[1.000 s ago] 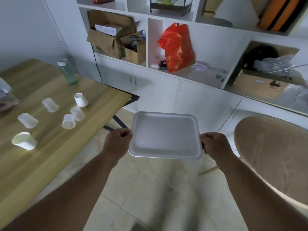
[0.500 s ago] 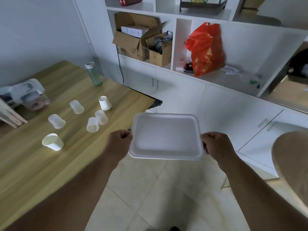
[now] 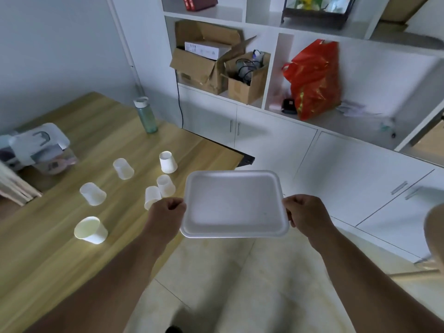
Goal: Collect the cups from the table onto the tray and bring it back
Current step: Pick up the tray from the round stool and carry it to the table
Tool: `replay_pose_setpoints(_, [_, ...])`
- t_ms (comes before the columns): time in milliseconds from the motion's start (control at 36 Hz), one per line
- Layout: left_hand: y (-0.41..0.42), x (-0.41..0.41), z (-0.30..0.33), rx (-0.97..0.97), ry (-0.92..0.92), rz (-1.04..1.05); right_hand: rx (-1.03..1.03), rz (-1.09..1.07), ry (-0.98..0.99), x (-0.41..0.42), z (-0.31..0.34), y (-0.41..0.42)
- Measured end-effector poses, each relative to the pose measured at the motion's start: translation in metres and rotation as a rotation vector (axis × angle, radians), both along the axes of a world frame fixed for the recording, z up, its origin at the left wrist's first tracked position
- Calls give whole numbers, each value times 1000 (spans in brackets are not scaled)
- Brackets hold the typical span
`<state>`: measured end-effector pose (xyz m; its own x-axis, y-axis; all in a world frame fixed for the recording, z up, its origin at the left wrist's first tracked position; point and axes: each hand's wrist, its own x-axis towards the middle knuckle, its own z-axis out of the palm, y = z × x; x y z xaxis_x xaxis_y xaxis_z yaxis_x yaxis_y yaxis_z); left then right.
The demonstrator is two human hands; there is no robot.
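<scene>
Soft even daylight, mild motion blur, wide-angle bending at edges

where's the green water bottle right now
In the head view the green water bottle stands upright at the far edge of the wooden table, upper left, beyond the cups, near the white cabinet.

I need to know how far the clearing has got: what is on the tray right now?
Nothing: the white tray shows a bare inside, held at its short edges by the left hand and right hand. Its underside is hidden.
</scene>
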<state>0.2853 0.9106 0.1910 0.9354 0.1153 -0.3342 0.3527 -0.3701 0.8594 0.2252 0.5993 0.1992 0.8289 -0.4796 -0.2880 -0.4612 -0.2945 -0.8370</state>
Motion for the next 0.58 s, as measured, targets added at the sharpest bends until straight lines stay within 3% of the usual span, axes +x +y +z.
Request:
replay_pose_setpoints(333, [123,58,0,19,15,-33,-16,-18,12,51,0,126])
replay_pose_setpoints(583, [162,84,-8,24,3,13,-20,13,14,85,-4,167])
